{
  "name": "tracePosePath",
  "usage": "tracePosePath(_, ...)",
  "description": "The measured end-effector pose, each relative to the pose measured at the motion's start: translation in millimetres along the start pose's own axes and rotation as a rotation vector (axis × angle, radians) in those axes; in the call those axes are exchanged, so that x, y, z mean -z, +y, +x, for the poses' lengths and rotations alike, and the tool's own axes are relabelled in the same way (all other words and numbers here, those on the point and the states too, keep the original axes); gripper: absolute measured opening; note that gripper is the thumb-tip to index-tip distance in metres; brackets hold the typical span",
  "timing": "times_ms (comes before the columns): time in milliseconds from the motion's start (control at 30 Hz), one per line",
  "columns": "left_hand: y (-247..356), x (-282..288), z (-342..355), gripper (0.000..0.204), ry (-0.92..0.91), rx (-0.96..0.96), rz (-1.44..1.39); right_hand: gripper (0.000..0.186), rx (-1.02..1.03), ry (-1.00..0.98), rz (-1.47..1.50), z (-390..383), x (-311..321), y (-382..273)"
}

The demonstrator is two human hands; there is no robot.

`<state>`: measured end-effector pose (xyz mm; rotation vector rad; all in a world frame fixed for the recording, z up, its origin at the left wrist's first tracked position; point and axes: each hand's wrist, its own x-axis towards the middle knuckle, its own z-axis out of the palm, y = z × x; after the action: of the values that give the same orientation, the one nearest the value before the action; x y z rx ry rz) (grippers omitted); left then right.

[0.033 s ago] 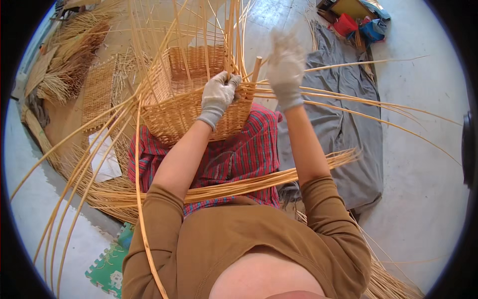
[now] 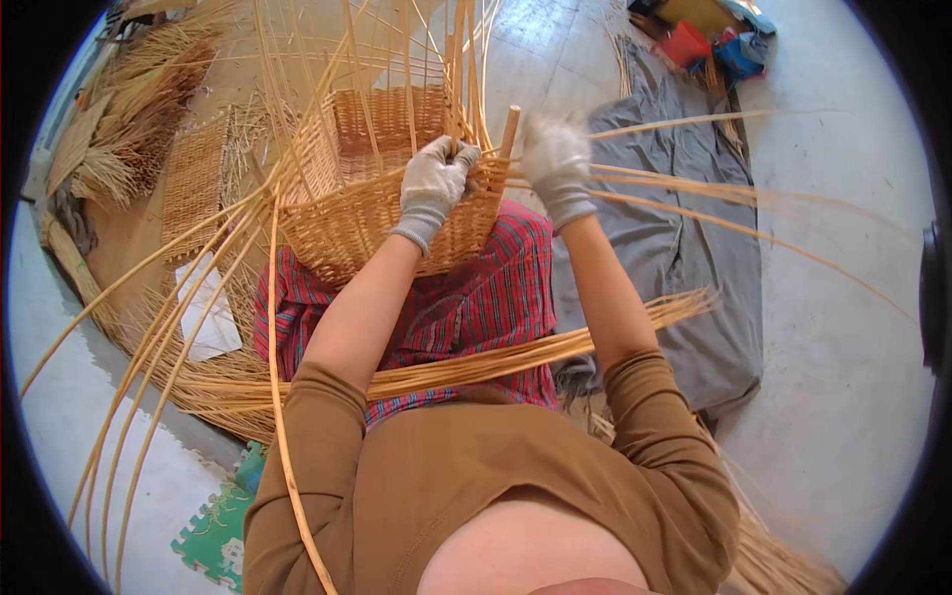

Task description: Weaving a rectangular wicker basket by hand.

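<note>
My left hand (image 2: 433,186), in a pale glove with a grey cuff, is closed at the right part of the near rim of a rectangular woven basket (image 2: 347,233), gripping rods there. Long upright rods (image 2: 405,50) rise from the basket, and a thicker stake (image 2: 510,129) stands at its right corner. My right hand (image 2: 555,159), also gloved, is raised just right of that stake among long loose rods (image 2: 674,203); its fingers are smeared by motion. The basket rests on red striped cloth (image 2: 506,288). A bundle of pale rods (image 2: 466,367) lies across the cloth, between basket and body.
A flat woven panel (image 2: 188,178), brush-like rod bundles (image 2: 139,129) and white paper (image 2: 203,327) lie at the left. A grey sheet (image 2: 674,297) covers floor at the right, with red (image 2: 679,45) and blue (image 2: 739,59) items beyond. Green foam mats (image 2: 213,535) are lower left.
My right hand has moved down and slightly left, toward the basket's corner stake. The long rods on the right have shifted a little. My left hand stays at the rim.
</note>
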<state>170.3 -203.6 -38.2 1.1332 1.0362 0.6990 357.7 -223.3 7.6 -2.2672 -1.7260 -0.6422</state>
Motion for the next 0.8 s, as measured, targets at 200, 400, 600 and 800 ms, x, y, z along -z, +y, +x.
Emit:
tracePosePath(200,20.1,12.0,-45.3,0.058,0.241,-0.467,0.66,0.035,0.051,-0.442,0.204,-4.2,8.6,66.1)
tracePosePath(400,5.2,2.4,-17.8,0.095,-0.005,-0.929,1.144,0.044,0.157,-0.388,0.075,10.9,20.2,113.0)
tracePosePath(600,-11.8,-0.2,-1.0,0.101,-0.034,-0.942,1.153,0.047,-0.012,-0.783,0.244,-21.9,14.5,101.9)
tracePosePath(800,-21.8,-3.7,3.9,0.094,-0.041,-0.856,1.368,0.03,0.429,-0.433,0.061,-41.1,83.3,76.3)
